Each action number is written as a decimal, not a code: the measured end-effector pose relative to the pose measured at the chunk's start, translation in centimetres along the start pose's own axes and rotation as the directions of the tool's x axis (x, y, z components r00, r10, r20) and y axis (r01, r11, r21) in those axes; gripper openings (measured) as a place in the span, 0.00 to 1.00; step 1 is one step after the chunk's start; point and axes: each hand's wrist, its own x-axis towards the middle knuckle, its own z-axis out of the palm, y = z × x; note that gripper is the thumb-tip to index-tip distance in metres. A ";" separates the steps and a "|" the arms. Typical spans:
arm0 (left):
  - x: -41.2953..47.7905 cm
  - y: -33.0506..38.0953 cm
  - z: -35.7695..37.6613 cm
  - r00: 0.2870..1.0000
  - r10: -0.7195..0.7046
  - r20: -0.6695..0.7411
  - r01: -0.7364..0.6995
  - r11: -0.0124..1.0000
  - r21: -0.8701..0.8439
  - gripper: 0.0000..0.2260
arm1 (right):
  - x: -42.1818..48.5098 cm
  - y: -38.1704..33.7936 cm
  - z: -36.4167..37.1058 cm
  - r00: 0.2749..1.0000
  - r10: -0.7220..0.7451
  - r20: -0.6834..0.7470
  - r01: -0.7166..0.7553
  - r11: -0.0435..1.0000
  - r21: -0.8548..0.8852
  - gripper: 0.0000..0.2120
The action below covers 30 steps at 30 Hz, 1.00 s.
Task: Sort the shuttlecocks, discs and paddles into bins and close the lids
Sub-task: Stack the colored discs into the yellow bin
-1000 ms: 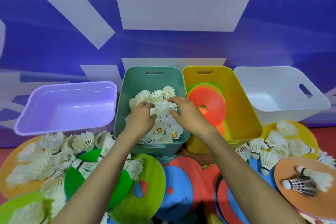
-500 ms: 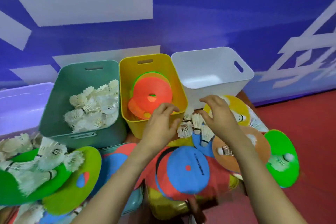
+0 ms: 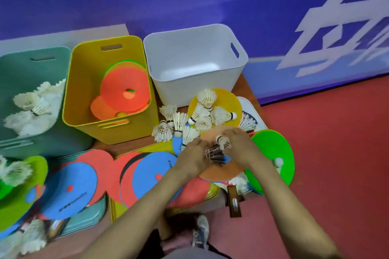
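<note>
Both hands meet over an orange disc at the right of the pile. My right hand pinches a white shuttlecock by its skirt. My left hand curls round a dark-feathered shuttlecock lying on that disc. Several more white shuttlecocks lie just behind, some on a yellow disc. The teal bin holds shuttlecocks, the yellow bin holds orange and green discs, and the white bin looks empty.
Blue, red and green discs overlap on the low table in front. A green disc with one shuttlecock lies at the right edge. A paddle handle sticks out below. Teal and yellow lids lie under the discs. Red floor lies at right.
My hands left the teal bin, crossed to the right past the yellow bin, and have come down onto the shuttlecocks on the orange disc. The view swung right with them.
</note>
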 end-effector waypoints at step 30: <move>-12.0 -10.9 -14.9 0.532 -0.154 -0.832 -0.294 0.888 -0.352 0.31 | 1.3 -21.8 -3.3 0.757 -0.333 -0.562 0.535 0.809 0.242 0.08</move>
